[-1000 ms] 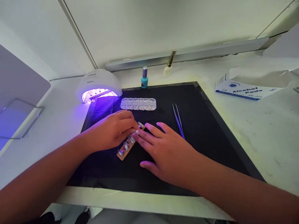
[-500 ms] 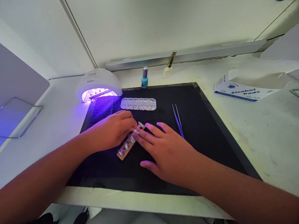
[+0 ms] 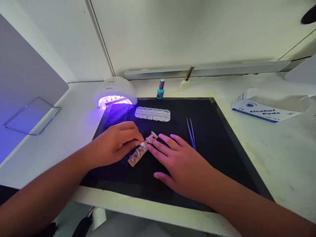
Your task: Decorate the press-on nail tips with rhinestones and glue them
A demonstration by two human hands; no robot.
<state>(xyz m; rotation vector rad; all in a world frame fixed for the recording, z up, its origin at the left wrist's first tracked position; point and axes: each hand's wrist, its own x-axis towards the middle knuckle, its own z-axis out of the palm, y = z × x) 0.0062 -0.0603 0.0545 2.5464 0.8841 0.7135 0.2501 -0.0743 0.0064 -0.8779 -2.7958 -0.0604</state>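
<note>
On the black mat stands a small wooden nail display strip (image 3: 133, 163), tilted away to the right, with several clear, shiny false nails (image 3: 138, 152) propped along it. My left hand (image 3: 120, 141) comes in from the left, thumb and forefinger pinched on a false nail (image 3: 143, 146) near the strip's middle. Opposite it, my right hand (image 3: 180, 161) lies with fingers spread and holds nothing. Its fingertips touch the upper part of the strip, beside a false nail (image 3: 148, 140). The pinching fingertips partly cover the nail between them.
Behind the hands lie a clear compartment case of small gems (image 3: 152, 114) and tweezers (image 3: 191, 133). A lit white nail lamp (image 3: 116, 87) stands back left. Blue (image 3: 160, 90) and cream (image 3: 184, 84) polish bottles stand behind the mat (image 3: 222, 158). An alcohol pads box (image 3: 266, 110) sits right.
The whole view has shifted a little. My left hand's fingertips have drawn back slightly, down the strip from the false nail beside my right fingertips. My right hand keeps its place at the strip.
</note>
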